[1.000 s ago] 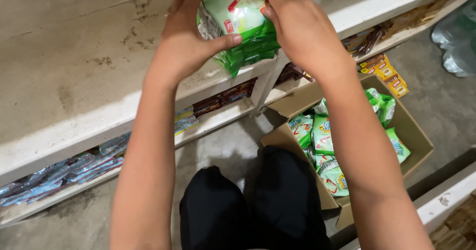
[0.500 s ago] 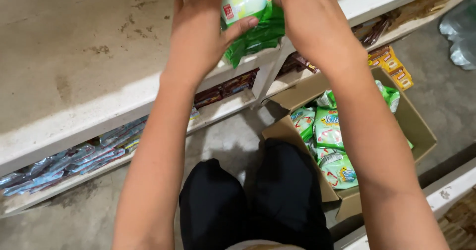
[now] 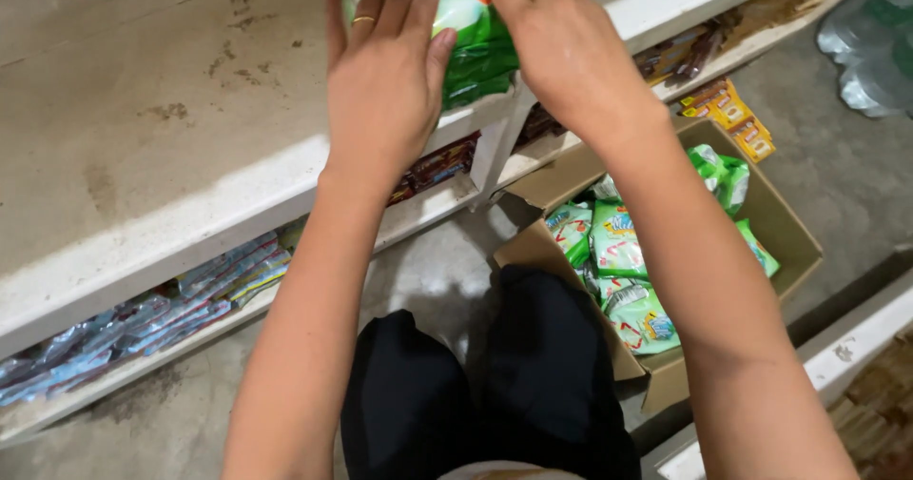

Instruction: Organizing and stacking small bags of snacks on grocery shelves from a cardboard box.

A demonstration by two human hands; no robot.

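Observation:
A green and white snack packet (image 3: 483, 50) lies on the white shelf (image 3: 171, 147) near its front edge, by a divider. My left hand (image 3: 385, 90) rests flat against the packet's left side, fingers straight and apart, with a ring on one finger. My right hand (image 3: 561, 52) covers the packet's right side and top, holding it; its fingertips run out of the frame. Below my right forearm, an open cardboard box (image 3: 789, 242) on the floor holds several similar green packets (image 3: 618, 247).
Lower shelves hold blue wrapped packs (image 3: 143, 313), dark brown bars (image 3: 433, 166) and yellow-orange packs (image 3: 732, 118). My knees in black trousers (image 3: 475, 385) are between shelf and box. Wrapped plastic bottles (image 3: 870, 47) stand at the far right. A white ledge (image 3: 837, 366) borders the box.
The packet has moved further back onto the shelf. My left hand has let go of its grip and flattened against the packet; the right hand stays on it.

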